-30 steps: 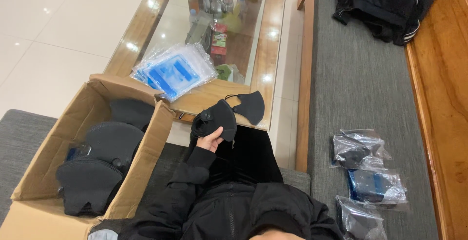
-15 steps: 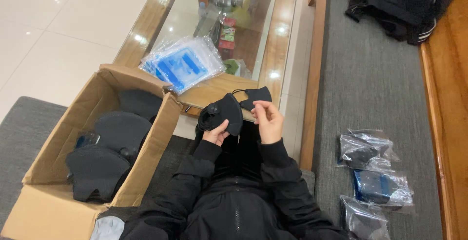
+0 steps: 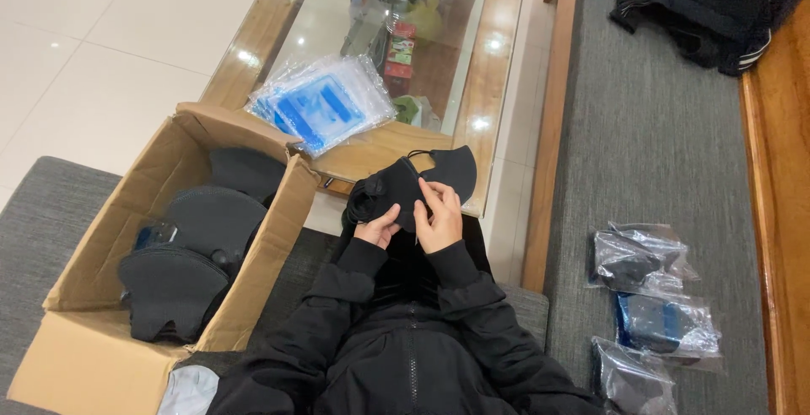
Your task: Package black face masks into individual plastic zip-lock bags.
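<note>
Grey sofa beside a glass-topped desk (image 3: 498,86).
Both hands pinched a black mask (image 3: 413,187) above the lap: left hand (image 3: 377,228) under it, right hand (image 3: 440,217) gripping its middle (more masks filled the box (image 3: 278,229)).

To your left stands an open brown box (image 3: 93,331). Clear bags with blue panels (image 3: 322,109) lie stacked on the bench (image 3: 498,86); three filled clear packets (image 3: 650,314) lie at your right.
</note>
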